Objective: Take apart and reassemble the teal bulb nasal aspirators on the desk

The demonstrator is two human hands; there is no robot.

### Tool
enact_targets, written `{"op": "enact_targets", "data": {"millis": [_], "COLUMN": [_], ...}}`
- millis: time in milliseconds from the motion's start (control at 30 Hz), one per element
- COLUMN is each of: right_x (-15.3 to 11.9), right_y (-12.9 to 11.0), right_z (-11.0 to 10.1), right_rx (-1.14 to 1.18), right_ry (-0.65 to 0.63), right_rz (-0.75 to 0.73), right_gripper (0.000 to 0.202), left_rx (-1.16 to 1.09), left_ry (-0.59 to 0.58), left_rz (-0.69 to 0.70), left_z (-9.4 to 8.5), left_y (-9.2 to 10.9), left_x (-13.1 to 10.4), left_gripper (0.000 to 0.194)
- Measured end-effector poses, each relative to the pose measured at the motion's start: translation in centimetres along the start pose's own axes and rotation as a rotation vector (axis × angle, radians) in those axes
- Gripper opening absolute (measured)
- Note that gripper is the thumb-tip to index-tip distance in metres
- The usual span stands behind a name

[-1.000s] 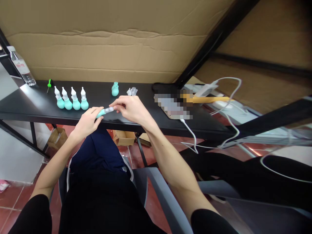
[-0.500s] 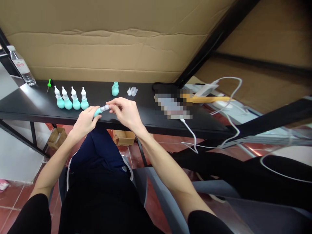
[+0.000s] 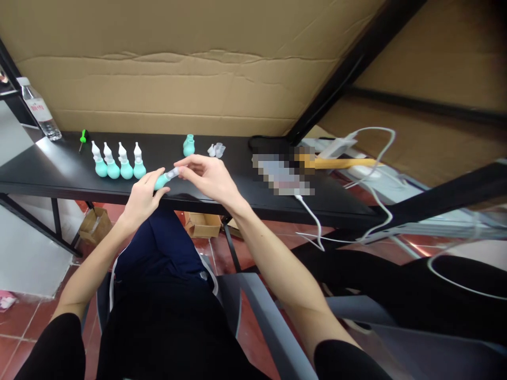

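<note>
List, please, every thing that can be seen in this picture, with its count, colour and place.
assembled bulbs: four, teal with white tips, upright in a row on the table's left part
bare bulb: one, teal, upright near the table's back edge
clear tips: a few, translucent, right of the bare bulb
water bottle: one, clear, far left corner
table: one, black
cardboard: brown, behind the table
cables: white, at right
held bulb: one, teal, between both hands
left hand: grips the held bulb's body
right hand: pinches its clear tip
</note>
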State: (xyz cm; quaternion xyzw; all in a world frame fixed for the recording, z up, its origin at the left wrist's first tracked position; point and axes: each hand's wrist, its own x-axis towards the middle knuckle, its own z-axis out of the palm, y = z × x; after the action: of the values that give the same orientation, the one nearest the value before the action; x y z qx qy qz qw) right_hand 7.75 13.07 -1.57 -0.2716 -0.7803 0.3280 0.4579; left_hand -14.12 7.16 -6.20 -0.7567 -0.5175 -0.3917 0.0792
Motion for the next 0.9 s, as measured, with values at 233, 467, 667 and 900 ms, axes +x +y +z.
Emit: {"op": "enact_targets", "data": {"millis": [233,467,667,900], "right_x": [4.9,8.7,9.1,8.5], "right_y": [-2.3,-1.8,-1.9,-3.0], "right_z": [0.1,2.3,3.7,3.6], "right_rx": [-0.226,-0.337,-0.361,-0.364], "right_ry": [0.084,0.015,-0.040,-0.061], "right_rz": [-0.125,-0.147,-0.098,-0.077], "right_gripper": [0.012,0.023,0.024,0.019], "left_rx": [0.055,0.284,0.355,0.417], "left_ry": [0.153,-0.140,-0.178,-0.289], "left_rz": [-0.074,-0.075,-0.020,-0.061], "left_z": [-0.4,-1.8,-1.5,-2.3], "left_y": [1.9,3.5,3.2,4.4], "left_x": [-0.7,-1.2,-1.4,-0.9], "left_gripper": [0.057,0.033,0.030,0.033]}}
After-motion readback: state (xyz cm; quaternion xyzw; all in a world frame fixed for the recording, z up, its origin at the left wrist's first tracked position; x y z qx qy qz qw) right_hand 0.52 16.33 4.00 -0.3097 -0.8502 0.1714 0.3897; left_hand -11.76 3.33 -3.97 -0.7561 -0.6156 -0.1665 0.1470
